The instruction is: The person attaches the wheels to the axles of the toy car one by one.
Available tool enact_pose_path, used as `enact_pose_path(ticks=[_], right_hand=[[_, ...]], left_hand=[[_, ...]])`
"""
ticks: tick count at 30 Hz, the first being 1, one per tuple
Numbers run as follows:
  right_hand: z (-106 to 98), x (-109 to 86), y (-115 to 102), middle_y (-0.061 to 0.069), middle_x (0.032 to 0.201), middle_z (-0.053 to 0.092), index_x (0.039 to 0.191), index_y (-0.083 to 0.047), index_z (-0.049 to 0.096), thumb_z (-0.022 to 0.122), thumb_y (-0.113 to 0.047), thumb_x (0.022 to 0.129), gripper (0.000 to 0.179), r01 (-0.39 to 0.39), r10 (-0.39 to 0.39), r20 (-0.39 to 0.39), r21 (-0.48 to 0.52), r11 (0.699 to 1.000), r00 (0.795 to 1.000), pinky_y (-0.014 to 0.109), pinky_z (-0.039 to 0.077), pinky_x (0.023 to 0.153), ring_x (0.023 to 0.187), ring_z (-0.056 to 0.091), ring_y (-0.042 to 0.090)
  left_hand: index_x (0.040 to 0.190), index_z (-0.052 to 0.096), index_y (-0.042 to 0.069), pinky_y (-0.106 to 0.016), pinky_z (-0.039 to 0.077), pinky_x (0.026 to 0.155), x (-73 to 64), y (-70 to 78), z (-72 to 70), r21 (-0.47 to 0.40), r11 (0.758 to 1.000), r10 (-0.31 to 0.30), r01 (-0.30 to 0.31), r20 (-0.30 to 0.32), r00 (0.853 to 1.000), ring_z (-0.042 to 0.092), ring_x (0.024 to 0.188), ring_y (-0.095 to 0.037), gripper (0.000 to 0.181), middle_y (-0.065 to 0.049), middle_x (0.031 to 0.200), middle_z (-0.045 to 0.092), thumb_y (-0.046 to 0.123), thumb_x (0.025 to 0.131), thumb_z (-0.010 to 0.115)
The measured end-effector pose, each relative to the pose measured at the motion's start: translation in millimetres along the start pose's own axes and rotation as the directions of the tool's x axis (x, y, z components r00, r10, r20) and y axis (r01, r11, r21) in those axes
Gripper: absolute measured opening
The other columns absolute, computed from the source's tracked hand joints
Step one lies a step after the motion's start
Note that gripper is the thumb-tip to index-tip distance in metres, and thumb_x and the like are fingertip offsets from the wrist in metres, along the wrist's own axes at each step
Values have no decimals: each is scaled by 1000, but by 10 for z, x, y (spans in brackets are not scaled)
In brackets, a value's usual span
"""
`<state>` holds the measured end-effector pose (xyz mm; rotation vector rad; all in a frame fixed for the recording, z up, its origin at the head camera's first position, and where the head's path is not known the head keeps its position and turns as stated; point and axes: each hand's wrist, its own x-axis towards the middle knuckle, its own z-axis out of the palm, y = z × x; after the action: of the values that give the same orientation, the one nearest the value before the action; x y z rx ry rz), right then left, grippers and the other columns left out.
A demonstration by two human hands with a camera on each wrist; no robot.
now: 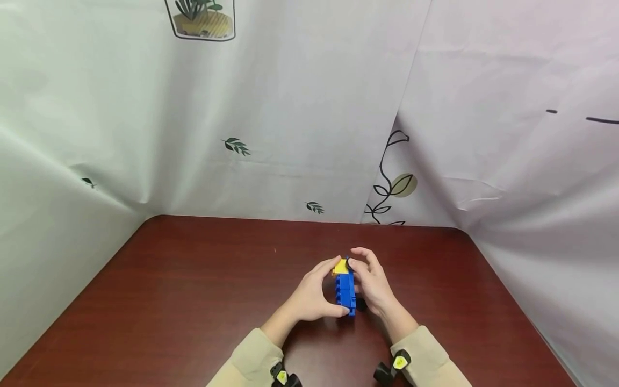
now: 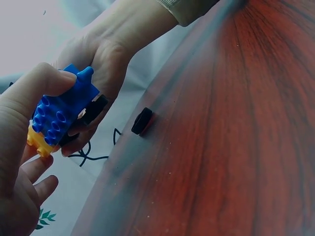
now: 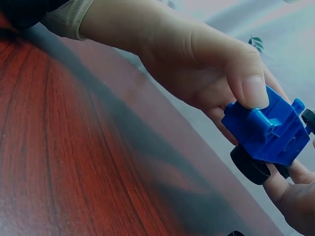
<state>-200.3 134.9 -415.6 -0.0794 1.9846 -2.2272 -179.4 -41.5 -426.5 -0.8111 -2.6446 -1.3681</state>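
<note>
A toy car of blue building blocks [image 1: 345, 290] is held up over the table between both hands. A yellow block [image 1: 340, 267] sits at its far end. My left hand [image 1: 311, 295] grips the car lengthwise, thumb on the near blue end and fingers at the yellow block. On the other side, my right hand [image 1: 373, 282] pinches a black wheel [image 3: 309, 120] at the car's far end, its index finger raised. Another black wheel [image 3: 250, 165] shows on the car's side, with right fingertips right at it. The blue underside with its axle holders faces the right wrist camera.
A loose black wheel [image 2: 142, 121] stands on the brown wooden table [image 1: 193, 301], close by my right hand. Behind the table hangs a pale printed cloth [image 1: 300, 107]. Black wrist cameras [image 1: 285, 376] are strapped over both beige sleeves.
</note>
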Motion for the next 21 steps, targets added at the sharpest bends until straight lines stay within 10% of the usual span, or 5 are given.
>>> enact_pose_path(ticks=[21], right_hand=[[0, 38, 37, 12, 106, 61, 134, -14, 36, 53, -18, 97, 41, 23, -23, 21, -44, 999, 1000, 33, 56, 57, 68, 65, 14]], left_hand=[[147, 33, 12, -44, 44, 102, 31, -40, 0, 16, 1000, -1, 1, -2, 1000, 45, 130, -20, 100, -4, 147, 41, 39, 66, 83]])
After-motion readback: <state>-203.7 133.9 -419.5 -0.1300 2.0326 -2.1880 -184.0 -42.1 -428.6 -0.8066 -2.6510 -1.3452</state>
